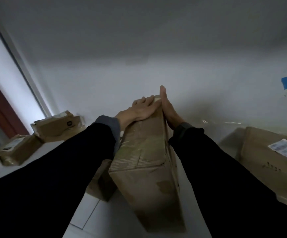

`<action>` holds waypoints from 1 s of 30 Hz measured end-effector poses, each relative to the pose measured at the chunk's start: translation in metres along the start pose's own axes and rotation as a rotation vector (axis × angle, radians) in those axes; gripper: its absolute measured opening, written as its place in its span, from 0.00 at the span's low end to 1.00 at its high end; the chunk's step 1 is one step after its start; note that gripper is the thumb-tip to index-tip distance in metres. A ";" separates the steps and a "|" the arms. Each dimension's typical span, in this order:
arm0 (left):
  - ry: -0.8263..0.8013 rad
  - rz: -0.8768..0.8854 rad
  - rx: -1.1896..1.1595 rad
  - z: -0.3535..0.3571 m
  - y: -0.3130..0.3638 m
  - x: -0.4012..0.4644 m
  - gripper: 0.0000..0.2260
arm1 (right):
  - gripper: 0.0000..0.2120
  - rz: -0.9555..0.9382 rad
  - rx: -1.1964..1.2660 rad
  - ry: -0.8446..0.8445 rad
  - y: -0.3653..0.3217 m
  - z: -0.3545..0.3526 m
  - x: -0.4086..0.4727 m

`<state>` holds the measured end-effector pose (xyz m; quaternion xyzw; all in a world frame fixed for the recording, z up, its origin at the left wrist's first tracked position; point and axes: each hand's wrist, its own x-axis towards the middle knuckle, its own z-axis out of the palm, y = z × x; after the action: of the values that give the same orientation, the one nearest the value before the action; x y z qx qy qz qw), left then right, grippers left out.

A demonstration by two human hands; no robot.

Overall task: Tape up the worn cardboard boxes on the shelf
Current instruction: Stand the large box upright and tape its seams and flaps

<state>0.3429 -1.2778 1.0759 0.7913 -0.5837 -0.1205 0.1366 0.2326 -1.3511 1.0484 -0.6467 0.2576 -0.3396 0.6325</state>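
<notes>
On the white shelf (pixel 41 152), my flat left hand (pixel 139 109) and right hand (pixel 168 109) press the tall, already-taped brown cardboard box (pixel 144 160); neighbouring boxes remain.

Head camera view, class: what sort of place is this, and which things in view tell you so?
Probably a storeroom or a home storage corner. Worn cardboard boxes sit on a white shelf against a plain wall: a long box between both hands, a labelled box on the right, and small boxes on the left.

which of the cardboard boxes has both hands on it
The tall middle box: the left hand lies on its top, the right hand flat against its side. The other boxes are untouched.
</notes>
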 end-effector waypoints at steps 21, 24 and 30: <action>-0.029 -0.046 -0.095 -0.005 -0.011 -0.010 0.55 | 0.55 0.322 -0.128 0.114 0.200 -0.050 -0.007; -0.021 -0.042 -0.059 -0.002 -0.009 -0.004 0.58 | 0.43 0.104 -0.118 0.117 0.095 -0.018 -0.051; 0.033 0.022 -0.049 -0.002 -0.002 -0.012 0.60 | 0.31 -0.284 -0.076 0.081 0.006 0.032 -0.140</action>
<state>0.3416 -1.2654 1.0773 0.7831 -0.5869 -0.1200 0.1671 0.1691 -1.2241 1.0278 -0.6861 0.2013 -0.4415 0.5421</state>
